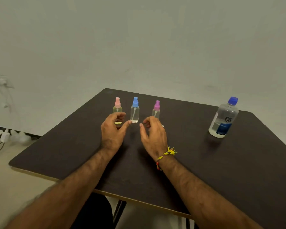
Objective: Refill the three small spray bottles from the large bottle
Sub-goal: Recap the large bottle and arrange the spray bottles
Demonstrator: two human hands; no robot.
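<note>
Fingers (122, 125) of both hands hang loosely curled mid-frame, holding nothing. On the dark brown table (205, 162), the large clear blue-capped bottle (224, 119) stands capped at right. Pink-topped (117, 107), blue-topped (135, 111) and purple-topped (156, 109) small clear spray bottles stand capped behind the hands; seemingly no refilling has begun.

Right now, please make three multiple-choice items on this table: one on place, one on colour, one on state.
1. Where does the large bottle stand?
A. right of the spray bottles
B. between them
C. left of them

2. Which cap has the middle spray bottle?
A. pink
B. blue
C. purple

3. What does the left hand hold?
A. the large bottle
B. a cap
C. nothing

Key: 1 A, it stands alone far right on the table; 2 B, pink and purple flank it; 3 C, the fingers are loose around nothing.
</note>
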